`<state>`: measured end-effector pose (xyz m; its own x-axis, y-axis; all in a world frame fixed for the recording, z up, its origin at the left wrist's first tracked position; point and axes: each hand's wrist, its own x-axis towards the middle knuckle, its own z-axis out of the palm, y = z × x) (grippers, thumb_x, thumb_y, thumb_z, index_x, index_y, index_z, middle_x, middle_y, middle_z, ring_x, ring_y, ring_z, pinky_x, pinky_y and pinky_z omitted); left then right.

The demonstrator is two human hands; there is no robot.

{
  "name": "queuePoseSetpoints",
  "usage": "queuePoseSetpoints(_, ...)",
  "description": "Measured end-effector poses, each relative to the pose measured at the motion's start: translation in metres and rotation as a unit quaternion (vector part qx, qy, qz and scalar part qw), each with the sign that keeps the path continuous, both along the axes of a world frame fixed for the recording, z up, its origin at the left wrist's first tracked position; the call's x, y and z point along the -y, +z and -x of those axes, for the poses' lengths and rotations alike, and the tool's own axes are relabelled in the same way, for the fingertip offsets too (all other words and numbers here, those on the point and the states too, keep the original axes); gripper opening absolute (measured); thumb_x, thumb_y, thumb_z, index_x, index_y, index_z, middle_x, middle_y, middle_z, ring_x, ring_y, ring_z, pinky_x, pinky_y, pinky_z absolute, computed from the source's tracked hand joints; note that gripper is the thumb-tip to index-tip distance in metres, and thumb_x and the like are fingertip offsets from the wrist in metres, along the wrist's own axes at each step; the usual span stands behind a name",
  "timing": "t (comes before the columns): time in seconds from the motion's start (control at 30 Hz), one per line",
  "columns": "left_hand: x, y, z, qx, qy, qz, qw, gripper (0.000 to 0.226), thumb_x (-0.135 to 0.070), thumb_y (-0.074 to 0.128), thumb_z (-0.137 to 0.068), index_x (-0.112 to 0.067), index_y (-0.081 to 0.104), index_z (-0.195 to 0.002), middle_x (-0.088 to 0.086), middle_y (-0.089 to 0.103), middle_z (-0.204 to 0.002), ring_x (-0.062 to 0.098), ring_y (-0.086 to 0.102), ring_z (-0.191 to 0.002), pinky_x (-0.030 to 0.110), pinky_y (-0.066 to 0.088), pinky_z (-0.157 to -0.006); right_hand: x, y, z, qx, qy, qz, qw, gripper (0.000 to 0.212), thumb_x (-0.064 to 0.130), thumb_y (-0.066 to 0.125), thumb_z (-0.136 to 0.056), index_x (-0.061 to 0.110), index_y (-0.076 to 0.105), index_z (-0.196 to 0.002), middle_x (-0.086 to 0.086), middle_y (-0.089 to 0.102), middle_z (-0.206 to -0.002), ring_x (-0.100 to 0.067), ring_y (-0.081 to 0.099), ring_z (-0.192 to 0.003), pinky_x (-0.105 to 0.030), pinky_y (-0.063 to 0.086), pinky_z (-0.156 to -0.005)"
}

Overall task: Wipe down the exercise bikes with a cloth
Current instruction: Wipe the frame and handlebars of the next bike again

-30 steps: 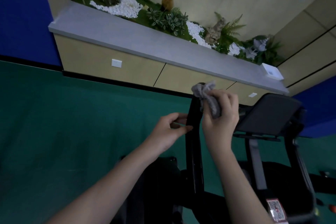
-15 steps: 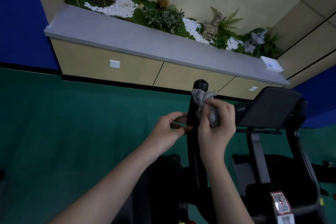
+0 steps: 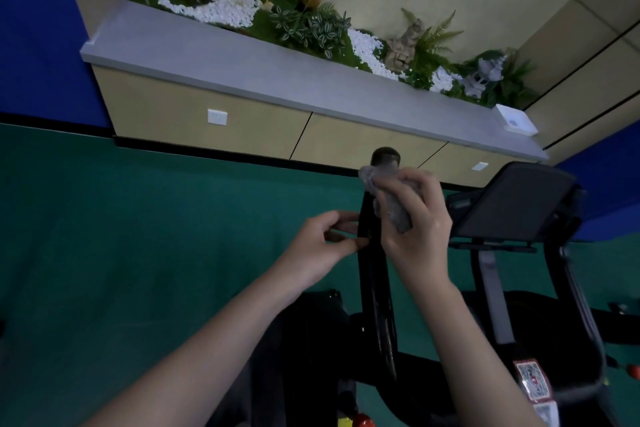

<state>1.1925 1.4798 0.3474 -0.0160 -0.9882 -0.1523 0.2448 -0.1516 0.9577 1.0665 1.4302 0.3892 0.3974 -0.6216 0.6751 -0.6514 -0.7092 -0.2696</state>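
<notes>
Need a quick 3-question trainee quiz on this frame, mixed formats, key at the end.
1. True or false: the left hand holds the crumpled grey cloth.
2. The right hand holds the cloth against: A) the black upright bike bar; B) the black tilted console panel; C) the grey ledge.
3. Fill in: the left hand grips the bar ___ the cloth.
Key: 1 false; 2 A; 3 below.

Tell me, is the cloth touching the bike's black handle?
Touching. Head view: the right hand presses the cloth against the black handle, just under its round tip.
</notes>
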Motion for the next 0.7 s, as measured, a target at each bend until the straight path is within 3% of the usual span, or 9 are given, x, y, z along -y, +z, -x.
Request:
queuePoseSetpoints(0.2, 0.001, -0.002, 0.000, -0.011, -0.003, -0.008, 1.000, 0.027, -0.005, 0.067, -0.083, -0.017, 0.061, -0.107, -0.001, 0.065, -0.095, 0.012, 0.061, -0.085, 0.024, 0.048, -0.085, 0.027, 0.039, -0.008, -0.127, 0.093, 0.024, 0.987, 0.012, 0.002, 0.062, -0.088, -0.002, 0.070, -0.096, -0.013, 0.066, -0.097, -0.032, 0.056, -0.090, -0.023, 0.040, -0.085)
queuePoseSetpoints(0.37, 0.002, -0.005, -0.001, -0.027, -0.008, -0.013, 1.000, 0.027, -0.004, 0.067, -0.083, -0.014, 0.062, -0.108, -0.001, 0.065, -0.092, 0.012, 0.060, -0.083, 0.015, 0.047, -0.077, 0.032, 0.042, -0.004, -0.246, 0.161, 0.019, 0.956, 0.009, -0.002, 0.065, -0.084, 0.003, 0.072, -0.089, -0.005, 0.070, -0.095, -0.035, 0.055, -0.084, -0.049, 0.045, -0.072)
queuePoseSetpoints(0.43, 0.001, -0.005, -0.001, -0.027, -0.007, -0.019, 0.999, 0.026, -0.006, 0.068, -0.083, -0.017, 0.062, -0.106, 0.001, 0.065, -0.094, 0.014, 0.060, -0.086, 0.016, 0.047, -0.078, 0.029, 0.038, 0.001, -0.246, 0.179, 0.006, 0.953, 0.010, -0.003, 0.066, -0.083, 0.002, 0.072, -0.089, -0.006, 0.070, -0.095, -0.036, 0.055, -0.084, -0.048, 0.046, -0.074)
queuePoseSetpoints(0.53, 0.000, -0.007, -0.003, -0.017, -0.008, -0.019, 1.000, 0.025, -0.009, 0.069, -0.083, -0.022, 0.062, -0.103, 0.007, 0.067, -0.103, 0.019, 0.062, -0.092, 0.029, 0.048, -0.090, 0.021, 0.031, 0.004, -0.199, 0.152, -0.009, 0.968, 0.011, -0.004, 0.066, -0.084, 0.000, 0.072, -0.092, -0.009, 0.068, -0.098, -0.034, 0.052, -0.088, -0.034, 0.044, -0.083)
queuePoseSetpoints(0.7, 0.001, -0.014, -0.008, -0.018, -0.004, -0.008, 1.000, 0.023, -0.005, 0.068, -0.082, -0.022, 0.064, -0.097, 0.000, 0.068, -0.093, 0.013, 0.063, -0.089, 0.032, 0.048, -0.090, -0.014, -0.004, 0.010, -0.077, 0.054, -0.044, 0.995, 0.011, -0.003, 0.066, -0.084, 0.001, 0.072, -0.092, -0.008, 0.064, -0.099, -0.027, 0.052, -0.092, -0.020, 0.037, -0.087)
